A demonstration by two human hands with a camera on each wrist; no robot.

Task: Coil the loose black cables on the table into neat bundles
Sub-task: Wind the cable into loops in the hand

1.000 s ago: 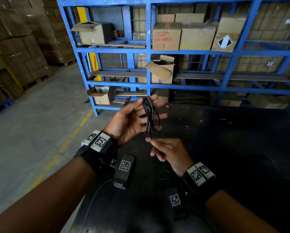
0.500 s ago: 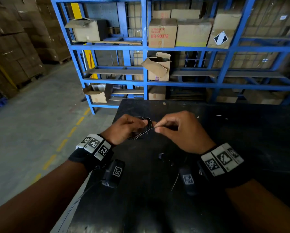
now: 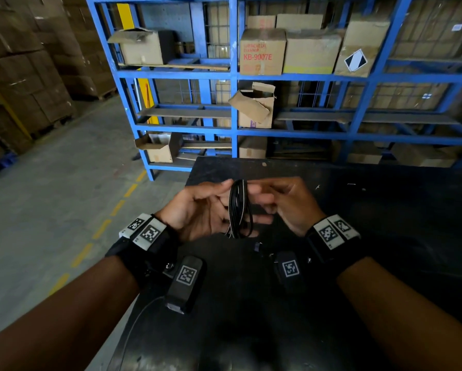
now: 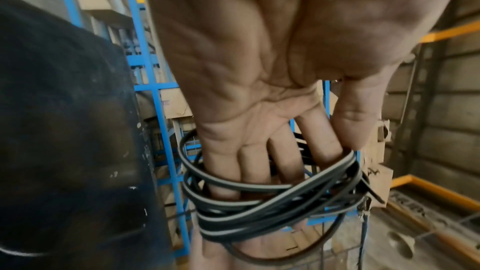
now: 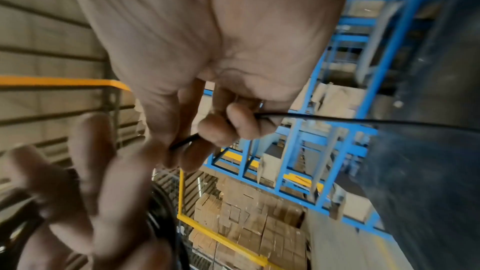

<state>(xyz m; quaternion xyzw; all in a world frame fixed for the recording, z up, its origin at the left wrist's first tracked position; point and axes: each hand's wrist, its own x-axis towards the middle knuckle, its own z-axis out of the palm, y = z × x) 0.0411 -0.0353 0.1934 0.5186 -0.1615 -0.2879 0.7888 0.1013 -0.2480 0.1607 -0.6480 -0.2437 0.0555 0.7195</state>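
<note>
Warehouse, black table (image 3: pixel 385 236) before blue shelving (image 3: pixel 235 76) stacked with cardboard boxes (image 3: pixel 262 52). Black cable (image 3: pixel 239 210) wound in loops round straight fingers of left hand (image 3: pixel 197 212), held above table's near-left corner. Right hand (image 3: pixel 288 204) just beside, fingers curled, pinching loose cable end.

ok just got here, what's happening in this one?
A person is winding a black cable into a coil over a black table. The loops sit around the straight fingers of the left hand, several turns deep. The right hand pinches the loose strand beside the coil, apparently feeding another turn. The bundle isn't finished or set down yet. Blue shelving with cardboard boxes stands behind.
</note>
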